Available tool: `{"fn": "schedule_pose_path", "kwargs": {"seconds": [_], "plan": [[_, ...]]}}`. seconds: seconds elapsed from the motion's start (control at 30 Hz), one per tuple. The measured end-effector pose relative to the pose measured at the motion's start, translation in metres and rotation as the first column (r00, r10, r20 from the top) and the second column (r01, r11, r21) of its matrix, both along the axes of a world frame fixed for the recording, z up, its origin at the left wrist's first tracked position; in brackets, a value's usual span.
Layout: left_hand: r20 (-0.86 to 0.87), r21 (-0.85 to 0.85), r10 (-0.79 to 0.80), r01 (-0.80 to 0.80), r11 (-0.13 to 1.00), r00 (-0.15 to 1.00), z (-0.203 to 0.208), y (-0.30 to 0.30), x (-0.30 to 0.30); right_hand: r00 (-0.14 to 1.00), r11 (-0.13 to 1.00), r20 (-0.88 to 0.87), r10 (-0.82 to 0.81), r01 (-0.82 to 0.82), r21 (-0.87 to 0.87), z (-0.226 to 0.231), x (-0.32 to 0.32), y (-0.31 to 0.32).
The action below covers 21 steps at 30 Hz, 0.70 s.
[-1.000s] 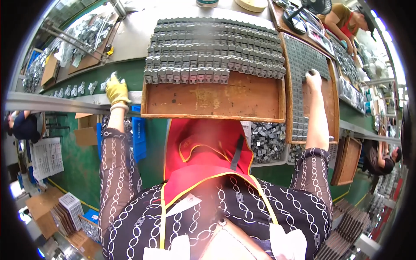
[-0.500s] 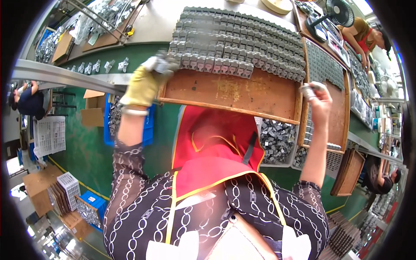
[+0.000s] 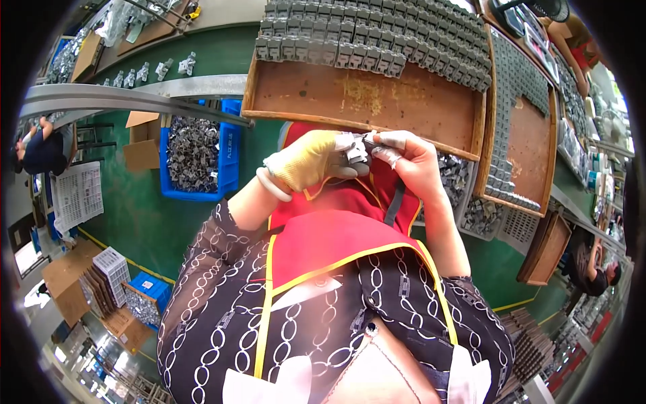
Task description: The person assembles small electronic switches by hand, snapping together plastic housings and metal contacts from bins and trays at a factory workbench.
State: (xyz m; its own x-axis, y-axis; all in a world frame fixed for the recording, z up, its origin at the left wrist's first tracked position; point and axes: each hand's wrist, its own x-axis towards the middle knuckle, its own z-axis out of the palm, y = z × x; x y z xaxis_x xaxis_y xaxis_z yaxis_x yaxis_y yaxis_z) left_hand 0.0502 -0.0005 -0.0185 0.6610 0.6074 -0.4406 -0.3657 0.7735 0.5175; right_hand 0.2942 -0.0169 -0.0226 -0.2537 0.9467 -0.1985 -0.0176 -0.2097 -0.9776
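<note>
Close in front of the red apron point(image 3: 336, 229), my two hands meet at a small silvery metal part point(image 3: 356, 151). My left hand point(image 3: 311, 161), in a yellow glove with pale fingertips, is closed round it from the left. From the other side my right hand point(image 3: 412, 156), its fingers wrapped in white tape, pinches at the part; anything else in those fingers is too small to make out. Just beyond the hands lies a shallow wooden tray point(image 3: 296, 91). Tight rows of grey metal parts point(image 3: 370, 40) fill its far portion, and its near portion shows bare worn wood.
A blue crate point(image 3: 229, 158) of metal parts stands lower left, beyond a metal rail point(image 3: 134, 97). Several single parts point(image 3: 187, 64) line the green surface at left. A second wooden tray point(image 3: 528, 138) lies at right, with a bin of loose parts point(image 3: 481, 219) below. Other people work at both sides.
Both hands have come inward and nearer to me, from the tray's left and right sides to the front of the apron. They now meet at the metal part. The view has shifted too.
</note>
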Motion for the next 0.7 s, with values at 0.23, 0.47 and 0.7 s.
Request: {"fn": "schedule_pose_path", "kwargs": {"seconds": [0.23, 0.47, 0.7], "plan": [[-0.358, 0.102, -0.147, 0.195, 0.976, 0.922, 0.019, -0.003, 0.000, 0.998, 0.998, -0.029, -0.057, 0.056, -0.033, 0.001, 0.001, -0.010], [-0.243, 0.056, -0.292, 0.314, 0.948, 0.925, 0.009, 0.001, -0.012, 0.965, 0.985, -0.243, -0.099, 0.061, -0.160, -0.015, -0.002, -0.017], [-0.232, 0.103, -0.275, 0.304, 0.947, 0.933, 0.013, -0.002, -0.016, 0.981, 0.979, 0.092, 0.172, -0.181, 0.099, -0.001, -0.008, -0.016]]}}
